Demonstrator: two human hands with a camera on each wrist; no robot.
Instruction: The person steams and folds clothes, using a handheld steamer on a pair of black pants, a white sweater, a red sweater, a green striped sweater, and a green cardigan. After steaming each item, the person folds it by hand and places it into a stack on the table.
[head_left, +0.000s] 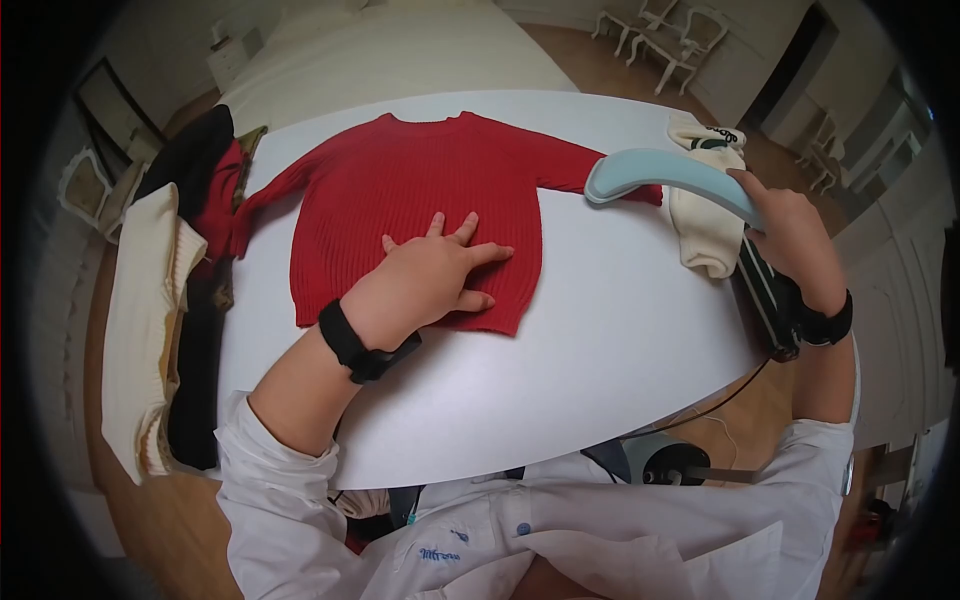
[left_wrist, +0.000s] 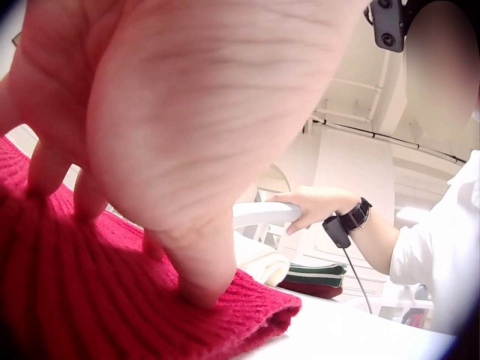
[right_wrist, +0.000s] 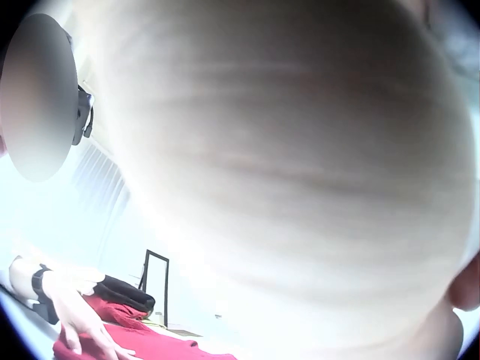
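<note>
A red ribbed sweater (head_left: 420, 190) lies spread flat on the white table (head_left: 600, 330), its sleeves out to both sides. My left hand (head_left: 425, 280) rests on its lower front with the fingers spread; in the left wrist view the fingertips touch the red knit (left_wrist: 97, 277). My right hand (head_left: 795, 235) grips the end of a pale blue curved handheld device (head_left: 670, 172), whose wide head is over the cuff of the sleeve on the right. In the right wrist view the palm fills most of the picture and the device is not clearly seen.
Folded cream garments (head_left: 145, 330) and dark ones (head_left: 195, 370) are stacked along the left edge. A rolled cream garment (head_left: 705, 225) sits at the right, beside a dark green striped one (head_left: 765, 295). A cable (head_left: 735, 395) hangs at the right front. Behind stands a bed (head_left: 400, 60).
</note>
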